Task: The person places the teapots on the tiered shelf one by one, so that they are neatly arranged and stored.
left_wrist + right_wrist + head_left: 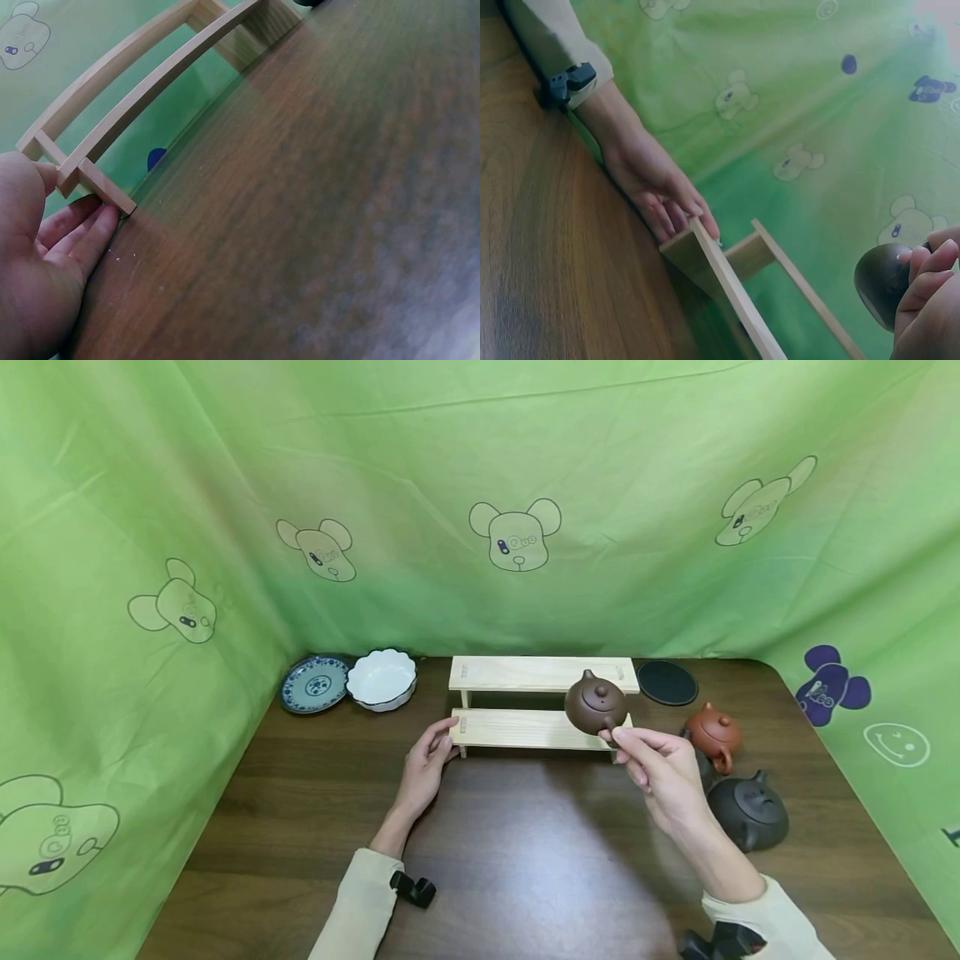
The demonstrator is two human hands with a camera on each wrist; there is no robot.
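My right hand (667, 781) pinches the handle of a small dark brown teapot (591, 706), holding it raised over the right end of a two-step wooden stand (517, 729). In the right wrist view the teapot (883, 283) hangs clear of the boards, its lid on in the head view. At the stand's left end, my left hand (422, 777) grips the lower step. The left wrist view shows the thumb at the board's end and the other fingers beside the short leg (109, 187). Both steps carry nothing.
Right of the stand are a reddish-brown teapot (712, 731), a black teapot (748, 810) and a dark object partly hidden behind my right hand. A black round mat (667, 683) lies behind them. At the back left sit a blue patterned plate (315, 685) and a white scalloped bowl (382, 680).
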